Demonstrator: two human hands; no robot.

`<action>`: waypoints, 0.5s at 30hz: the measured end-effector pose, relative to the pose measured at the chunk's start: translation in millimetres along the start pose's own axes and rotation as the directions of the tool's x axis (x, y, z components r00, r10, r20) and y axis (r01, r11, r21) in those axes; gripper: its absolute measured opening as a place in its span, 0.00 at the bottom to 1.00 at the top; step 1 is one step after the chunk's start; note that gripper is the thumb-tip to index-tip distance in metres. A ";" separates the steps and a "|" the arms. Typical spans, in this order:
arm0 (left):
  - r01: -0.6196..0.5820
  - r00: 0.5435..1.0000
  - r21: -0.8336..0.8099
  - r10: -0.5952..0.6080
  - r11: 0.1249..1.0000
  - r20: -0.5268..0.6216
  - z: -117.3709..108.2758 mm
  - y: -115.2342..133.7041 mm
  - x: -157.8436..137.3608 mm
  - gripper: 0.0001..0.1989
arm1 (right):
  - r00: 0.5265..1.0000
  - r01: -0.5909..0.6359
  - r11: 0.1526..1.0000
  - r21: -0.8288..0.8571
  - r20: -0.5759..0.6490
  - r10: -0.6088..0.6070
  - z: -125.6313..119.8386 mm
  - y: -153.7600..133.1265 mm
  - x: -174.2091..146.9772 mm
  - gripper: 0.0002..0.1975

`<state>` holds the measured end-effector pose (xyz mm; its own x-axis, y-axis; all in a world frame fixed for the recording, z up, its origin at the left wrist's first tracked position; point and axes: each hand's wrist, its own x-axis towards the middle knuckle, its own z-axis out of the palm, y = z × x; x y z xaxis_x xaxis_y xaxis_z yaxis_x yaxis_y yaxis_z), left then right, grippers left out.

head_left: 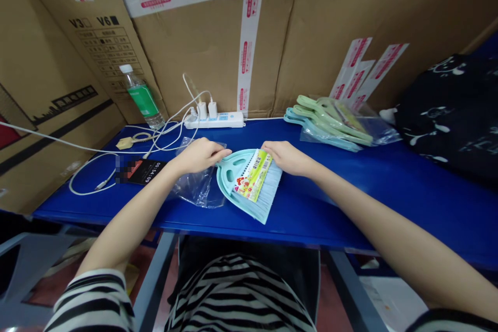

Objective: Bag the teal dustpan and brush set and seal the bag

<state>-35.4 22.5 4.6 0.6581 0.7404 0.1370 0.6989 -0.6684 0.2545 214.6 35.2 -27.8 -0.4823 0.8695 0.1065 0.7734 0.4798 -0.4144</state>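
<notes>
A light-blue dustpan [223, 180] with a matching hand brush [269, 193] nested against it is tilted above the blue table. A yellow-green printed card [253, 176] wraps across the brush. At the handle end, my left hand [200, 156] is closed, thumb and fingers pinching the dustpan. My right hand [287, 158] has its fingers closed on the upper right corner of the set, by the card and bristles; which layer it grips is partly hidden. A crumpled clear plastic bag [202, 191] lies under and beside my left hand.
Several green and blue dustpan sets [330, 122] lie in plastic at the back right, near a black patterned bag [451, 114]. A power strip [229, 120], cables, a bottle [143, 98] and a phone [146, 172] occupy the left. Cardboard [210, 52] walls the back.
</notes>
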 end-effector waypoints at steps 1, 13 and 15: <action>-0.009 1.000 -0.023 0.009 1.000 -0.001 0.1 0.4 0.0 0.24 | 1.000 -0.004 1.000 0.015 0.009 0.003 0.2 -1.6 -0.6 0.14; -0.046 0.999 -0.202 0.046 0.978 -0.004 1.3 0.1 0.6 0.22 | 1.000 -0.013 0.996 0.092 0.027 0.011 6.9 -1.0 1.0 0.14; -0.045 0.999 -0.158 0.045 0.986 0.001 0.5 -0.1 0.0 0.22 | 0.999 -0.040 0.997 0.070 0.023 0.039 5.9 0.2 1.6 0.14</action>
<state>-35.4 22.6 4.1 0.6892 0.7093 0.1477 0.6160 -0.6810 0.3960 211.6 36.0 -33.0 -0.4611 0.8846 0.0696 0.7615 0.4348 -0.4808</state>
